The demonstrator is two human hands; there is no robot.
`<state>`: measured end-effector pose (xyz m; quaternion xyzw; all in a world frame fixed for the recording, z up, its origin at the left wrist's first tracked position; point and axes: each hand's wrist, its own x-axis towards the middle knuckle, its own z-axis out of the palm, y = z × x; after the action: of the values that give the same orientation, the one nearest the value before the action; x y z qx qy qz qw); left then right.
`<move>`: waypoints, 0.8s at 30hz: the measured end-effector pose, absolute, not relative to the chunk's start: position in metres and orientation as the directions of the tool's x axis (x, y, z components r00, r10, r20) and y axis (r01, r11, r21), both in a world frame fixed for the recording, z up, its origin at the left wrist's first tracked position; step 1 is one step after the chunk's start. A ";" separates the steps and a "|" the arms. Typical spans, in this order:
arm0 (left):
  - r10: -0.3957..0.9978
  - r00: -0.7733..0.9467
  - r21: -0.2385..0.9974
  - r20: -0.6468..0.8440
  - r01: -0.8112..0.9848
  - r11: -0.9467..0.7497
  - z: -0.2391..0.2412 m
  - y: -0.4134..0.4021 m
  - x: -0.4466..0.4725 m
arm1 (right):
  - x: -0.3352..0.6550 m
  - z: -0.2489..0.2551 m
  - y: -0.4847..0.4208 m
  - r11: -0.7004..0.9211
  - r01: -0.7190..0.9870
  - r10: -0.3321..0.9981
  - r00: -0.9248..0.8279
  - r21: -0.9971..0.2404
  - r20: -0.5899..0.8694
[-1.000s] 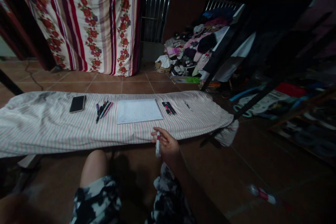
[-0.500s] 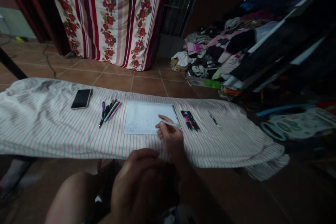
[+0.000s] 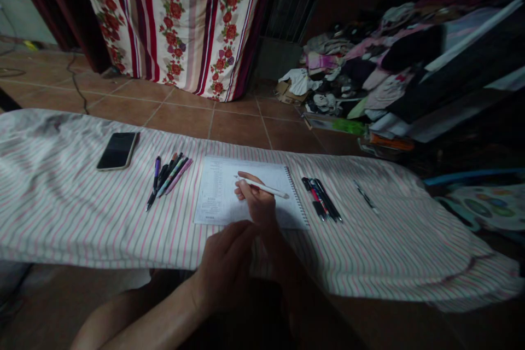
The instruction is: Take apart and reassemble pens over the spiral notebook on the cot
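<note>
"What are those hands doing over there?"

"The right hand (image 3: 262,206) pinches a white pen (image 3: 267,188) between thumb and fingers, slanted above the pad (image 3: 211,188). Whether its tip meets the paper, I can't tell from here."

"And the left hand (image 3: 227,254)?"

"By the right wrist, over the pad's near edge. It's too dark to tell if the fingers are spread or curled, or whether they press on anything."

"That'd worry me. With nothing pinning it, the pad could skate on that rumpled cloth (image 3: 82,202) if the pen bore down."

"Yes, and it lies close to the cloth's far edge, bound side to the right. A hard push away might carry it over."

"The rest?"

"A pen bunch (image 3: 166,178) left of the pad, some overlapping; a pen row (image 3: 322,199) just off the bound side; a lone pen (image 3: 366,197) toward the cloth's right end. If a forearm dragged the near edge, they could roll."

"The phone (image 3: 118,151)?"

"Near the far edge, left of the bunch. Flat, so likelier to stay put. Past it there's only the floral curtain (image 3: 192,22) and, off right, heaped clothes (image 3: 361,65)."
</note>
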<state>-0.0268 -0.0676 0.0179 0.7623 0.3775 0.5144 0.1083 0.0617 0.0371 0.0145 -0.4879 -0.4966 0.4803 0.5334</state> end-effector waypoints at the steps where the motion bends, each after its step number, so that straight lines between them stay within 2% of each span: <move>1: 0.751 0.114 0.627 0.650 0.478 -0.615 0.013 -0.061 -0.030 | 0.059 0.012 0.040 0.053 -0.035 0.998 0.041 -0.998 0.052; 3: 0.825 0.000 0.720 0.566 0.488 -0.494 0.007 -0.049 -0.035 | 0.056 0.008 0.045 0.037 -0.044 0.999 0.035 -0.998 0.035; 6: 0.868 -0.060 0.749 0.493 0.537 -0.388 0.002 -0.037 -0.039 | 0.056 0.002 0.051 0.014 -0.054 1.000 0.020 -0.998 0.013; 11: 0.900 -0.034 0.644 0.434 0.711 -0.283 -0.002 -0.025 -0.038 | 0.057 -0.005 0.061 -0.004 -0.051 1.000 0.014 -0.999 -0.005; 18: 0.922 -0.059 0.636 0.383 0.741 -0.217 -0.006 -0.016 -0.031 | 0.050 -0.011 0.070 -0.004 -0.057 0.998 0.056 -0.998 -0.007; 24: 0.943 -0.003 0.540 0.332 0.821 -0.187 -0.005 -0.013 -0.028 | 0.053 -0.014 0.077 0.010 -0.011 0.997 0.081 -1.000 0.009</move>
<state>-0.0276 -0.0134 -0.0055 0.6996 0.6304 0.3227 0.0951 0.0527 0.0770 -0.0143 -0.5147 -0.4790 0.4797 0.5249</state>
